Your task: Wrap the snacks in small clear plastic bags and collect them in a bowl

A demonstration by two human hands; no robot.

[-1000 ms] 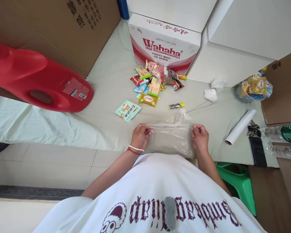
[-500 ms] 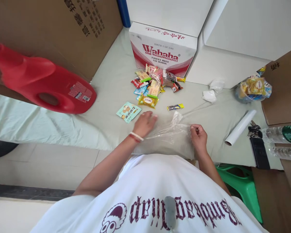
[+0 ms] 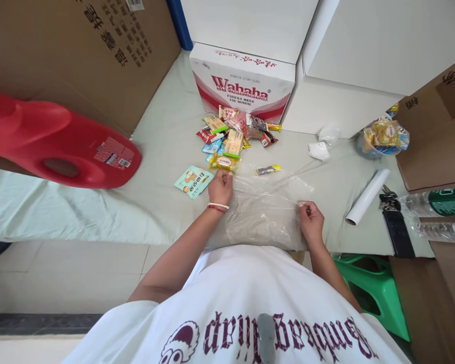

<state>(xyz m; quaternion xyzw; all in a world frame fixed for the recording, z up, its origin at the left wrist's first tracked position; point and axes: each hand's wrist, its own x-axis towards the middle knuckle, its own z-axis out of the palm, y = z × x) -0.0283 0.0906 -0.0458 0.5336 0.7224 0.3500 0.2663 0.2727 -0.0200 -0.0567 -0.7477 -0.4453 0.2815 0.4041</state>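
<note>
A clear plastic bag (image 3: 263, 212) lies spread on the cloth-covered table in front of my shirt. My left hand (image 3: 220, 188) is closed on its upper left edge, and my right hand (image 3: 311, 218) pinches its right edge. Just left of my left hand lies a light-green snack packet (image 3: 193, 181). Beyond the bag is a small yellow-and-grey wrapped snack (image 3: 268, 170). A heap of wrapped snacks (image 3: 233, 139) sits behind, with a yellow packet (image 3: 224, 161) at its near side, close to my left fingers.
A Wahaba-style white and red carton marked Wahaha (image 3: 246, 86) stands behind the heap. At left is a large red jug (image 3: 79, 146). To the right are crumpled white pieces (image 3: 319, 150), a white roll (image 3: 367, 197), keys (image 3: 390, 199), a black phone (image 3: 399, 233), bottles (image 3: 432, 202) and a snack-filled tub (image 3: 382, 139).
My left hand has gone from open fingers to closed on the bag's edge. The bag, bunched in the middle before, is now spread flatter between my hands. The view has shifted slightly.
</note>
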